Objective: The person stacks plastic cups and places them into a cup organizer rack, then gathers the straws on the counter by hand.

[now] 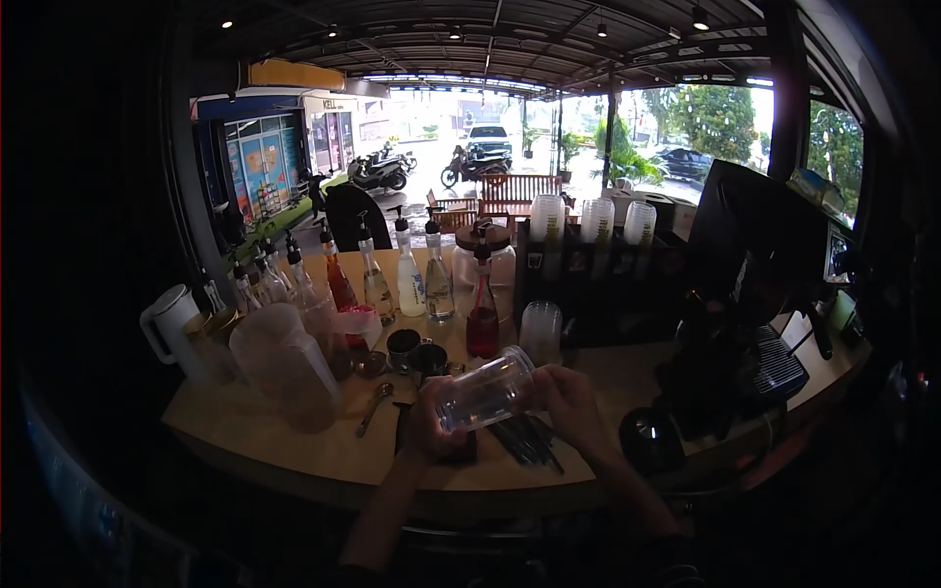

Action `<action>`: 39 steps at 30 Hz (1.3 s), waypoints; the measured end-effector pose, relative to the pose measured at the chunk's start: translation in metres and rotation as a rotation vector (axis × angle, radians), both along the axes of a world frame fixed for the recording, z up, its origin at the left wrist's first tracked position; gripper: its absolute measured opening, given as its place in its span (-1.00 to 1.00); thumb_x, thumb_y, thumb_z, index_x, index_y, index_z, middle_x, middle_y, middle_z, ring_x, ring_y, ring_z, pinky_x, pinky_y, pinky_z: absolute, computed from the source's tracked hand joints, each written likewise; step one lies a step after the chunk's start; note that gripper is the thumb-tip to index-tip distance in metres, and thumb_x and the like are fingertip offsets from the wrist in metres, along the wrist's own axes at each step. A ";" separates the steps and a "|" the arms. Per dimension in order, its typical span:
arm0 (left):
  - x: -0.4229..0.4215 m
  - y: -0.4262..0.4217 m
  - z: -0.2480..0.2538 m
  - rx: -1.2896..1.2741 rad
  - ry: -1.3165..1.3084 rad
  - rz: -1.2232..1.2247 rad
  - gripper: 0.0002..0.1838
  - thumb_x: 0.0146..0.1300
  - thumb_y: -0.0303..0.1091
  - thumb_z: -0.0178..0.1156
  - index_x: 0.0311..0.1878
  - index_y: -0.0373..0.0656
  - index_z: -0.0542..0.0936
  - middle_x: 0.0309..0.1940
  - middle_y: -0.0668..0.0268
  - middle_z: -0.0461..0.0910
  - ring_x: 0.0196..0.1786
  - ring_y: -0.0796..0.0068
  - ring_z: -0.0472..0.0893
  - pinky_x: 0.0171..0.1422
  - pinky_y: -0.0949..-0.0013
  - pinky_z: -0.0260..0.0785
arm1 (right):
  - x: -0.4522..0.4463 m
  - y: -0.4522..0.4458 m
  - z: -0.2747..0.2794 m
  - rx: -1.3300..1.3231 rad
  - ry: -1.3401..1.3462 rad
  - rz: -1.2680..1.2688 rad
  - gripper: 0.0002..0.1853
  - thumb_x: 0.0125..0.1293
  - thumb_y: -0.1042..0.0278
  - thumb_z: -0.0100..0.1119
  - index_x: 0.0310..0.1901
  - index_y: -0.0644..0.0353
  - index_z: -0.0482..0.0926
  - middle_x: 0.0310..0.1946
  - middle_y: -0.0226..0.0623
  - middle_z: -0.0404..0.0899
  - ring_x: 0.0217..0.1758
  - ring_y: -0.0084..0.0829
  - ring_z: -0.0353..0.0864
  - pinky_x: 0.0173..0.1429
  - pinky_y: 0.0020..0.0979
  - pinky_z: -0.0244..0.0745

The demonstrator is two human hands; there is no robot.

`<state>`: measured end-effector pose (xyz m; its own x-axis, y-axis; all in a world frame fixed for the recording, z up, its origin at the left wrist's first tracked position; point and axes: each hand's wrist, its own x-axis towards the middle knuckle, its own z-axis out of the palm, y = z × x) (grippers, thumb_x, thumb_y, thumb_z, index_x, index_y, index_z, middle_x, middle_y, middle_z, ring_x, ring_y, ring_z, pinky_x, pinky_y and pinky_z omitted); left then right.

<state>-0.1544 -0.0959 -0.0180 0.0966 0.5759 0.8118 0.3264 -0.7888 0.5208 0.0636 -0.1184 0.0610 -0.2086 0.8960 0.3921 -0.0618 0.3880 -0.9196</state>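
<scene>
A clear plastic cup (482, 392) lies tilted on its side between my two hands, above the front part of the counter. My left hand (431, 426) is closed around its lower left end. At the other end, by the rim, my right hand (569, 404) grips the cup with bent fingers. Under the cup, dark thin sticks, perhaps straws (529, 443), lie on the counter. Just behind it stand a pump bottle of red syrup (482, 318) and a short stack of clear cups (541, 333).
Several pump bottles (410, 279) line the back of the wooden counter (323, 441). At left are a frosted pitcher (279, 358) and a white jug (176, 328). A spoon (374, 410) lies near metal cups (402, 345). Stacked cups (598, 220) top a dark holder; a dark monitor (740, 230) stands right.
</scene>
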 end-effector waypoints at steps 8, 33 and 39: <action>-0.012 0.019 -0.015 0.078 0.005 0.013 -0.11 0.06 0.40 0.01 0.17 -0.25 0.24 0.00 0.03 0.38 0.04 0.11 0.45 0.11 0.18 0.32 | -0.003 0.002 0.015 -0.159 0.026 0.138 -0.72 0.40 0.28 -0.08 -0.14 0.38 0.47 -0.35 -0.15 0.61 -0.26 -0.41 0.64 -0.18 -0.43 0.59; 0.007 0.016 0.013 -0.866 -0.520 -0.335 -0.40 0.35 0.20 -0.32 0.05 -0.17 0.34 -0.31 0.29 0.46 -0.47 0.55 0.48 -0.31 0.33 0.58 | 0.000 0.023 0.008 -0.105 -0.120 0.286 -0.63 0.41 0.27 -0.11 0.09 0.40 0.39 -0.05 -0.14 0.56 -0.03 -0.38 0.57 0.06 -0.43 0.46; 0.001 0.017 0.017 -0.972 -0.680 -0.407 -0.35 0.30 0.29 -0.32 0.02 -0.14 0.36 -0.36 0.31 0.45 -0.48 0.55 0.45 -0.37 0.27 0.59 | -0.004 0.016 0.003 0.264 -0.200 0.248 -0.65 0.42 0.32 -0.14 0.10 0.40 0.39 -0.07 -0.07 0.56 -0.06 -0.36 0.58 -0.01 -0.38 0.54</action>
